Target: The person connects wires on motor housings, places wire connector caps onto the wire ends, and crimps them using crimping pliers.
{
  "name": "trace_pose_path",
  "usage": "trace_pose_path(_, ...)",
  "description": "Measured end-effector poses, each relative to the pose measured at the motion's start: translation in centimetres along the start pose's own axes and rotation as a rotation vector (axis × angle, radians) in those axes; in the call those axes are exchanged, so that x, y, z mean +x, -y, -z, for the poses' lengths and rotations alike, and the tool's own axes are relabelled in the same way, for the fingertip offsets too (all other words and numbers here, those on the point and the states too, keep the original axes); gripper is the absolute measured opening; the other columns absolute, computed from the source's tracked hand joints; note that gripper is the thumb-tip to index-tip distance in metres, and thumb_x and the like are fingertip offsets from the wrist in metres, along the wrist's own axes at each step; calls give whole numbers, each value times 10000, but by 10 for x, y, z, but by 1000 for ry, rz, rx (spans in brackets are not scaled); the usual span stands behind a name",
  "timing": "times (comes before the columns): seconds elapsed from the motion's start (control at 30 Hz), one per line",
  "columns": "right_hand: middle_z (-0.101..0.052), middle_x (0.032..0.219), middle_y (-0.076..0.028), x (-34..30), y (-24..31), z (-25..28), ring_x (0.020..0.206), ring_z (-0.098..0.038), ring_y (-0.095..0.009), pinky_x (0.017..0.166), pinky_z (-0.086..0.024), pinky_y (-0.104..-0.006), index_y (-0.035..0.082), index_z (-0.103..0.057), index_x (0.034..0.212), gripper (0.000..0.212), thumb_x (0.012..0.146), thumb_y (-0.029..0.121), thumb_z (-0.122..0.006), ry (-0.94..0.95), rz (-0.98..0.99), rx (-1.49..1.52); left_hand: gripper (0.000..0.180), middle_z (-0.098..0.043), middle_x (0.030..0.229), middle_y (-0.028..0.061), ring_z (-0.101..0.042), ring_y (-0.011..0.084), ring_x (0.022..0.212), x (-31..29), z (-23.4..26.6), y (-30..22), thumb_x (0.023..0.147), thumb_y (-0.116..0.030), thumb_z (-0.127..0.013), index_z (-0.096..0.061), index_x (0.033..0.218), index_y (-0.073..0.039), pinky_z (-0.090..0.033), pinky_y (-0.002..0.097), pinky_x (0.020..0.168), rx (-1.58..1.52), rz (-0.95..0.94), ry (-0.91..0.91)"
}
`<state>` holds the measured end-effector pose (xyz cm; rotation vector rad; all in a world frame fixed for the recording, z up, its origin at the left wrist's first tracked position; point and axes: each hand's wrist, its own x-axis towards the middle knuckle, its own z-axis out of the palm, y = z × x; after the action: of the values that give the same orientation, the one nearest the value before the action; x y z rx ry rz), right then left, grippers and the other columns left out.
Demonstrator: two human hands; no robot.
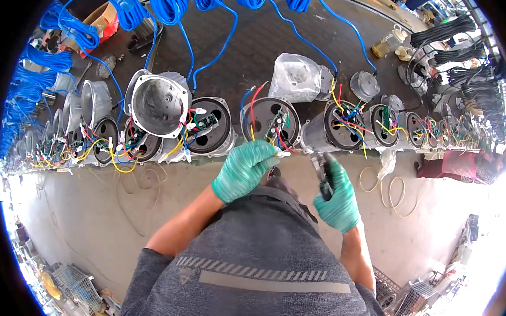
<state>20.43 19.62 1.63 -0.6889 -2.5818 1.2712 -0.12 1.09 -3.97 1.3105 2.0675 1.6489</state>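
left hand [244, 170] pinching white-tipped wire [283, 154] at open motor housing [270, 122] | right hand [337, 196] clenched on crimping pliers [323, 175] | steady wire, square the tool before squeezing

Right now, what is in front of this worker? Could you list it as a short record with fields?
Setting: long workbench with a row of round motor housings
Left hand: green glove, pinching wires with white ends at the open motor housing
Right hand: green glove, holding dark pliers
Inside housing: small green circuit board, red, yellow and blue wires
Behind: blue cable coils, clear plastic bag
Far right: black cable bundles
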Motion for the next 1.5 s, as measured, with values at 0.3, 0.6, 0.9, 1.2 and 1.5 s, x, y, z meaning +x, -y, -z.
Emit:
trace_pose_path(0.3,-646,1186,-229,10,25,-33,1081,-646,-444,939,-552,-482,23,-487,1509,774,789,109,-757,72,6,-41,197,-746,954,140,-723,316,812,4,-1,-9,890,-64,-825,-768,1077,-38,-569,377,730,8,-13,-37)
trace_pose_path(0.6,-659,1238,-264,21,41,-29,1122,-657,-455,948,-551,-486,13,-526,1457,673,820,108,-719,110,-9,-124,231,-758,1016,153,-742,347,908,3,2,-10,870,-48,-827,-770,1094,-45,-585,399,797,37,28,0)
trace_pose_path(0.9,-717,1008,-271,29,35,-36,984,-689,-503,821,-564,-513,64,-552,1407,574,848,88,-681,239,-143,-112,225,-754,1021,150,-738,353,901,1,2,-5,871,-67,-829,-757,1084,-52,-581,409,782,55,-20,-10)
trace_pose_path(1.2,-565,1402,-25,29,24,11,1111,-544,-93,1006,-465,-257,77,-312,1676,891,892,-27,-723,397,-184,648,199,-734,1100,96,-683,207,820,9,18,-34,899,-8,-780,-722,1083,-57,-549,317,759,-45,111,-40)
trace_pose_path(1.5,-624,1209,-57,83,69,78,1061,-630,-184,936,-535,-323,14,-509,1539,780,848,98,-858,-208,33,-73,176,-711,1080,65,-638,128,800,3,35,-25,904,25,-766,-694,1047,-48,-545,274,740,99,95,-196)
